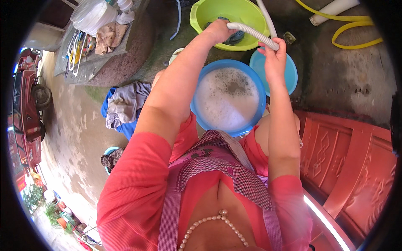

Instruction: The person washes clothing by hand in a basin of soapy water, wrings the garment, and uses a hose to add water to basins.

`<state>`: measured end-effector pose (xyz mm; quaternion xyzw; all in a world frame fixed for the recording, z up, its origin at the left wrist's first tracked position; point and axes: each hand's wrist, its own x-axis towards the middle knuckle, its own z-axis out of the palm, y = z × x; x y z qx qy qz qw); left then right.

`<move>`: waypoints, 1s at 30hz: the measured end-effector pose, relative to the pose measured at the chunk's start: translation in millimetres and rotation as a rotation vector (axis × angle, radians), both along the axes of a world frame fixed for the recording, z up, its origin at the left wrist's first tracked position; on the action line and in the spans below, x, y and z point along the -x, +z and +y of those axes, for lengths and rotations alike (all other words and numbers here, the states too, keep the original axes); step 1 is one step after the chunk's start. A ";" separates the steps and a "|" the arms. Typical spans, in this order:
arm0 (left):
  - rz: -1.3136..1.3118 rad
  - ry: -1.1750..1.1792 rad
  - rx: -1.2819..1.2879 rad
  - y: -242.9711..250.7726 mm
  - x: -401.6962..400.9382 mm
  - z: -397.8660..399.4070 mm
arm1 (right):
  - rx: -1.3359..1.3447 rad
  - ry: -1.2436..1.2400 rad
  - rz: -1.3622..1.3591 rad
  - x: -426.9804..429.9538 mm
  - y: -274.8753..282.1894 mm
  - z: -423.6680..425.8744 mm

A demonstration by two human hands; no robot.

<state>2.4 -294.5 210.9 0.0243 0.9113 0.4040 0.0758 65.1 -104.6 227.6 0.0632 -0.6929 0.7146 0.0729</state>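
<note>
A pale grey corrugated hose (251, 30) arches between my hands above the basins. My left hand (219, 30) is closed round one end of it, over a lime-green plastic basin (201, 15) that holds dark wet cloth (235, 38). The bend of the hose rests in the fingers of my right hand (275, 53), and from there the hose runs up out of view. Below the hose a blue basin (263, 106) is full of foamy water. A light-blue basin (290, 73) lies beneath my right wrist.
Grey and blue clothes (125, 103) lie in a pile at the left. A stone slab (116, 51) bears hangers, a tub and a brown cloth. A red panelled door (333, 157) is at the right. A yellow hose (339, 31) and a white pipe (333, 12) lie at the upper right.
</note>
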 end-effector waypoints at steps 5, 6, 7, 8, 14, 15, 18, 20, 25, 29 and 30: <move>-0.059 0.027 -0.063 -6.6 1.2 1.6 | 0.129 -0.038 -0.051 -0.9 -1.3 -2.2; -0.058 0.016 -0.057 -6.1 0.8 1.1 | 0.028 -0.022 -0.004 0.0 -1.5 -0.6; -0.057 0.005 -0.052 -5.6 0.4 1.2 | -0.074 -0.005 0.044 0.6 -1.7 0.7; -0.055 0.007 -0.053 -5.1 0.2 2.6 | -0.075 -0.003 0.045 0.5 -2.4 1.7; -0.094 0.009 -0.014 2.8 -3.9 8.0 | -0.008 -0.015 -0.003 -1.1 0.6 3.0; -0.099 -0.004 -0.010 3.0 -3.4 8.3 | -0.010 -0.016 -0.007 -0.7 0.5 3.3; -0.085 -0.020 -0.003 1.8 -2.6 8.1 | 0.004 -0.004 -0.017 1.1 -0.5 3.7; -0.067 -0.021 -0.001 -0.4 -1.7 7.9 | 0.018 0.007 -0.025 1.0 -0.6 3.1; -0.069 0.000 -0.030 2.7 -3.2 9.4 | 0.063 -0.031 -0.050 -0.7 2.3 1.5; -0.063 0.036 -0.037 2.4 -2.7 6.6 | 0.092 -0.022 -0.064 -1.4 3.4 -0.8; -0.052 0.028 -0.021 7.7 -5.9 8.1 | 0.095 -0.045 -0.088 -2.1 3.7 -0.7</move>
